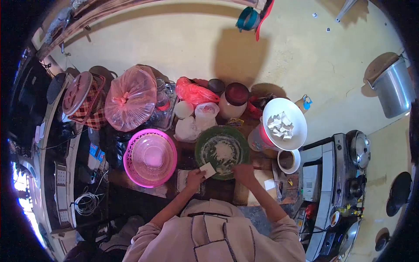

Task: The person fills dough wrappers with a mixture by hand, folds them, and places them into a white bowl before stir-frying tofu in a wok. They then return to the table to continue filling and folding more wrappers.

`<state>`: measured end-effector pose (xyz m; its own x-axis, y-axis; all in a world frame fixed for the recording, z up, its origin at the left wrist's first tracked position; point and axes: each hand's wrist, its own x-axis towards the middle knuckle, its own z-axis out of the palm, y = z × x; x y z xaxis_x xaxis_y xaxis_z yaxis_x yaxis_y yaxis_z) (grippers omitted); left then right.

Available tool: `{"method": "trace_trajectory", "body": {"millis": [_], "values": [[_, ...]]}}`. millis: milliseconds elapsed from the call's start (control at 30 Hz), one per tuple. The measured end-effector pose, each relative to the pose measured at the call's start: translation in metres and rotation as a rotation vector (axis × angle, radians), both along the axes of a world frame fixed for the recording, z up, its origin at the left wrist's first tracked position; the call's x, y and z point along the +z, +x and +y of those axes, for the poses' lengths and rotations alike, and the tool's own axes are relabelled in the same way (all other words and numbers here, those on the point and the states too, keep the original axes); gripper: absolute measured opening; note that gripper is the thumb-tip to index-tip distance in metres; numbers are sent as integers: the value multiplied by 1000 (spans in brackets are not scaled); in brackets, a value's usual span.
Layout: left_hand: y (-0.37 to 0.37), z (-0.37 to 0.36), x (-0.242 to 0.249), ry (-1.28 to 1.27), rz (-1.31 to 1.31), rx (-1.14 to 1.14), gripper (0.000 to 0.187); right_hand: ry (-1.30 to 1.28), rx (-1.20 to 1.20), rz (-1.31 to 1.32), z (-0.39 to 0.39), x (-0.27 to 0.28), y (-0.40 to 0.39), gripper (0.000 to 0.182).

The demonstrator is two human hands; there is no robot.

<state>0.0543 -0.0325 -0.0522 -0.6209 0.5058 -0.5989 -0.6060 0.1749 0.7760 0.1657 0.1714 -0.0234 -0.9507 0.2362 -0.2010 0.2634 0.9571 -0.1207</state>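
Observation:
Between my hands stands a green basin (244, 150) with white powder or dough (224, 151) in it. My left hand (196, 178) is closed on a pale square piece (208, 170) at the basin's lower left edge. At the basin's lower right rim is my right hand (242, 172), its fingers closed; what they hold, if anything, is too small to make out. Below my left hand lies a light, flat rectangular thing (182, 180), partly covered by the hand.
A pink basket (172, 150) stands left, a white bowl of pale pieces (298, 117) right, above a cup of dark liquid (286, 160). Behind are a jar (236, 95), pink bag (131, 98) and white bags (187, 129). A board (247, 195) lies near the front edge.

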Motion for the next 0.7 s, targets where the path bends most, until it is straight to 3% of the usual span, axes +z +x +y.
{"method": "trace_trajectory", "body": {"millis": [200,233,333,400,533,633,700], "values": [[0,-2,4,0,102,-101,20,-314,-337,75,-24,5,-7,21],[-1,-3,-4,-13,132,-123,20,-372,-274,23,-16,4,-11,22],[-7,-12,-21,196,-139,-41,22,-539,-173,-30,29,-23,-11,26],[-20,-24,-17,118,-19,-21,24,-646,-221,70,60,-59,0,26],[-31,-23,14,-18,171,-95,24,-1050,-552,128,48,42,8,19],[-28,1,72,2,276,-257,25,-1111,-654,177,34,67,12,18],[-29,15,46,180,135,-270,26,-1128,-662,258,24,66,24,21]]}}
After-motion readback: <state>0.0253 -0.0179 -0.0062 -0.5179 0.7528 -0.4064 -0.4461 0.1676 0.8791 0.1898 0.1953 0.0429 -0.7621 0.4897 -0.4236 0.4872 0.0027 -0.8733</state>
